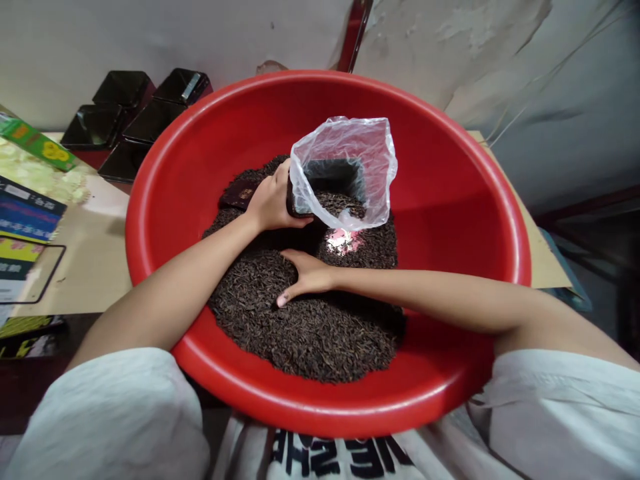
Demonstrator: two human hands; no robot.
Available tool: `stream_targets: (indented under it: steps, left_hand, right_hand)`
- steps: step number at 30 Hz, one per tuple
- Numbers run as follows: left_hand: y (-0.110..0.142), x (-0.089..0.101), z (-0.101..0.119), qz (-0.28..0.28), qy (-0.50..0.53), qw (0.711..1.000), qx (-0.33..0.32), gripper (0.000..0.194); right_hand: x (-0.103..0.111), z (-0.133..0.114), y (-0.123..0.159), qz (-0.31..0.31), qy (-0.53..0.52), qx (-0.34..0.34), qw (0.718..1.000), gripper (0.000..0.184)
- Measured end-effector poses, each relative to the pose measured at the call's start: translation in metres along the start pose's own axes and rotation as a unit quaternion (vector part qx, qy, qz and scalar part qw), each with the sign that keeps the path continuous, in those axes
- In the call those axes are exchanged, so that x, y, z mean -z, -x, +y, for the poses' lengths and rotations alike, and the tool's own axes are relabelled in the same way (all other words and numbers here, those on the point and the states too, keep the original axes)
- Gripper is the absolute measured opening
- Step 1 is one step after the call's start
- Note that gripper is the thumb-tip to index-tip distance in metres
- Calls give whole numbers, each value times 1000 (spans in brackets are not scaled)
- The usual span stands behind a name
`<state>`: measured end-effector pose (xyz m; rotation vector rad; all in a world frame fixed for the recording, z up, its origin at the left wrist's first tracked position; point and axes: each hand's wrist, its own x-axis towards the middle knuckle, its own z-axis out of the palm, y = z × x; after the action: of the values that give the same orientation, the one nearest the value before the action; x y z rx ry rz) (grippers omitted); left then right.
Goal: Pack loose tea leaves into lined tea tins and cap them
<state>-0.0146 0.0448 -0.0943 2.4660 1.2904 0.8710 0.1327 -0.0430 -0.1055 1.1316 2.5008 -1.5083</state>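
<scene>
A heap of dark, dry tea leaves (pixel 320 347) lies in a big red plastic basin (pixel 450 187). My left hand (pixel 273 197) is wrapped round a dark tin (pixel 299 202), tilted with its mouth to the right. A clear plastic bag (pixel 345 143) lines the tin and flares out past its mouth; some tea leaves show inside. Left of that hand is a dark red surface (pixel 239 193) with small gold print; I cannot tell whether it belongs to the tin. My right hand (pixel 310 275) reaches into the heap below the tin, thumb and fingers apart, its lower fingers partly hidden among leaves.
Several dark open tins (pixel 95 127) stand behind the basin on the left. A green box (pixel 43 143) and printed packets (pixel 27 213) lie on the tan table (pixel 95 267). The wall (pixel 225 33) rises close behind. A pink and white bright patch (pixel 343 241) shows on the leaves.
</scene>
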Motion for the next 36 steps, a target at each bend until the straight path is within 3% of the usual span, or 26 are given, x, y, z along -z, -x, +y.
stream_targets:
  steps: [4, 8, 10, 14, 20, 25, 29, 36]
  left_hand:
    - [0, 0, -1, -1, -7, 1000, 2, 97]
    - [0, 0, -3, -2, -5, 1000, -1, 96]
    - [0, -1, -5, 1, -4, 1000, 1, 96]
    - [0, -2, -7, 4, -8, 1000, 5, 99]
    - [0, -2, -8, 11, -17, 1000, -8, 100]
    - [0, -2, -5, 19, -21, 1000, -13, 98]
    - [0, 0, -1, 17, -22, 1000, -13, 95]
    - [0, 0, 1, 16, -10, 1000, -4, 98]
  right_hand:
    - [6, -6, 15, -79, -14, 44, 996, 112]
    - [8, -10, 29, -116, -44, 59, 990, 101]
    - [5, -11, 35, -99, -71, 43, 992, 93]
    - [-8, -12, 39, -5, -143, -47, 989, 73]
    - [-10, -19, 34, 31, -311, -140, 939, 44]
    - [2, -42, 38, 61, -450, -125, 882, 37]
    - [18, -62, 52, 32, -544, -107, 832, 24]
    - [48, -82, 85, -6, -581, -21, 814, 22]
